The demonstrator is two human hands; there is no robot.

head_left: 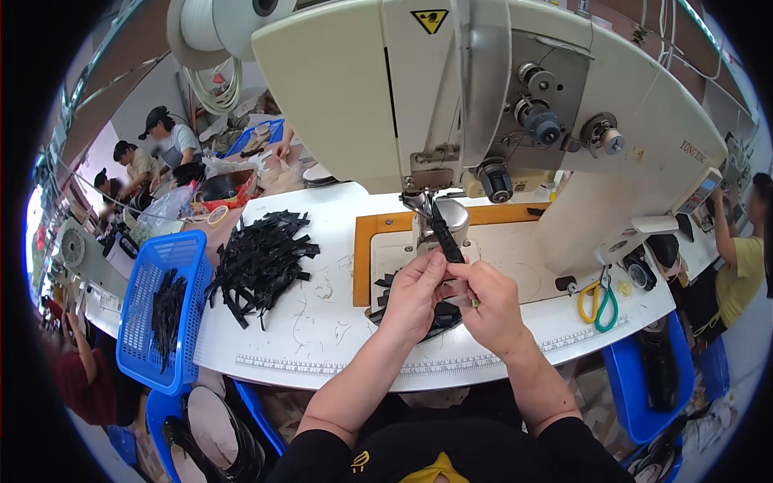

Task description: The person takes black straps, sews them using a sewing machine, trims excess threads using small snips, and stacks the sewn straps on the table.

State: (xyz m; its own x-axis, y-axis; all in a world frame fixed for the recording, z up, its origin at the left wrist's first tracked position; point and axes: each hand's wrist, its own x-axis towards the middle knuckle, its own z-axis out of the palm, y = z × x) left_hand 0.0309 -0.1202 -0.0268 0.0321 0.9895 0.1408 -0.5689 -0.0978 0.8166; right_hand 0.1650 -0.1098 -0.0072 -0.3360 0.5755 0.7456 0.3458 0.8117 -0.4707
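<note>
A narrow black strip (445, 235) runs from beneath the sewing machine's needle area (420, 201) toward me. My left hand (415, 294) is closed, pinching the strip's near end between thumb and fingers. Against it, my right hand (489, 302) is closed too, its fingertips at the same end of the strip. Something small, pale and partly green (475, 303) shows below the right fingers; its kind is hidden. More black strips (439, 319) lie beneath both hands at the table's front. The cream sewing machine (346, 97) stands over the work.
A heap of black strips (266, 258) lies left on the white table (322, 322). Beyond it, a blue basket (133, 330) holds more strips. Scissors (597, 306) with yellow and green handles rest at right. Blue bins (624, 394) stand below. Other people work at both sides.
</note>
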